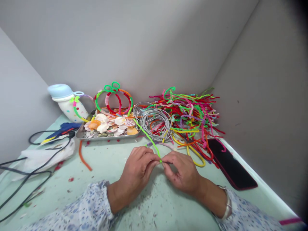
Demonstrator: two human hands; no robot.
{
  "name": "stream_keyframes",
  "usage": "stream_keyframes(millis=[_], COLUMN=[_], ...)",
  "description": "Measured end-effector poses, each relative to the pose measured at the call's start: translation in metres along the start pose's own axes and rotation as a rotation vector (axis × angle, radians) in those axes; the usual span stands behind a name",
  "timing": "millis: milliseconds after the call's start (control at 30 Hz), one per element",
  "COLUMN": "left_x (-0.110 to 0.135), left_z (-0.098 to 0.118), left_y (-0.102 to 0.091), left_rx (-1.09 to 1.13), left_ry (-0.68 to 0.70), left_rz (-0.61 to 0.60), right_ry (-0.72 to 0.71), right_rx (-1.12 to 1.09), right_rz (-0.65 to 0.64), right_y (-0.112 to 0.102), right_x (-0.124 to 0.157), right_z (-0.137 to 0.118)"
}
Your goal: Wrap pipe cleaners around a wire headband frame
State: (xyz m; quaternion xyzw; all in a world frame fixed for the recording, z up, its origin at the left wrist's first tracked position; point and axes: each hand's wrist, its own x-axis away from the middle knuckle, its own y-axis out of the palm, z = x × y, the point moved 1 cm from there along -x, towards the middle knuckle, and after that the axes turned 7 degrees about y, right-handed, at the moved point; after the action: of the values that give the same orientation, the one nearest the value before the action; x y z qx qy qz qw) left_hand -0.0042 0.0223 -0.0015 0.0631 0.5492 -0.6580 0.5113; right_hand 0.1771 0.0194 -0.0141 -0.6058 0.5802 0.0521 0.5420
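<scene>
My left hand (138,168) and my right hand (181,170) meet over the pale green table (108,192), fingers pinched together on the near end of a lime green pipe cleaner (148,138). The pipe cleaner runs up and to the left from my fingertips toward the metal tray (107,136). Just behind my hands lies a bundle of grey wire hoops (155,122). A big heap of many-coloured pipe cleaners (190,115) sits behind and to the right.
The tray holds several seashells (110,125) and wrapped hoops (115,96). A blue glue gun (61,130) with black cords (26,179), a white bottle (68,102), a white cloth (45,155), an orange pipe cleaner (83,158) and a dark phone (231,165) lie around. Grey walls close in.
</scene>
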Motion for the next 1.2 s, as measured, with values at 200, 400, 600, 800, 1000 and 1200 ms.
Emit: stream_keyframes(millis=[200,400,600,800,1000,1200], left_x=[-0.0013,-0.0022,-0.0008,-0.0018,-0.0037,-0.0034], left_z=[0.0005,0.0018,0.0000,0.0002,0.0030,0.0019], left_y=[-0.0002,-0.0009,-0.0005,-0.0016,-0.0032,-0.0049], left_rx=[0.010,0.062,0.058,0.053,0.079,0.150], left_ry=[-0.029,-0.026,-0.012,-0.012,-0.015,-0.026], left_rz=[-0.065,-0.097,-0.067,-0.085,-0.124,-0.158], right_ry=[-0.007,-0.028,-0.037,-0.045,-0.056,-0.077], right_rx=[0.026,0.014,0.011,0.005,-0.008,-0.014], right_rz=[-0.004,-0.011,-0.008,-0.008,-0.059,-0.050], right_y=[0.0002,-0.0009,-0.0019,-0.0020,-0.0027,-0.0044], right_x=[0.0008,0.0012,0.0006,0.0009,0.0018,-0.0008], right_z=[0.0004,0.0006,0.0016,0.0020,0.0019,0.0005])
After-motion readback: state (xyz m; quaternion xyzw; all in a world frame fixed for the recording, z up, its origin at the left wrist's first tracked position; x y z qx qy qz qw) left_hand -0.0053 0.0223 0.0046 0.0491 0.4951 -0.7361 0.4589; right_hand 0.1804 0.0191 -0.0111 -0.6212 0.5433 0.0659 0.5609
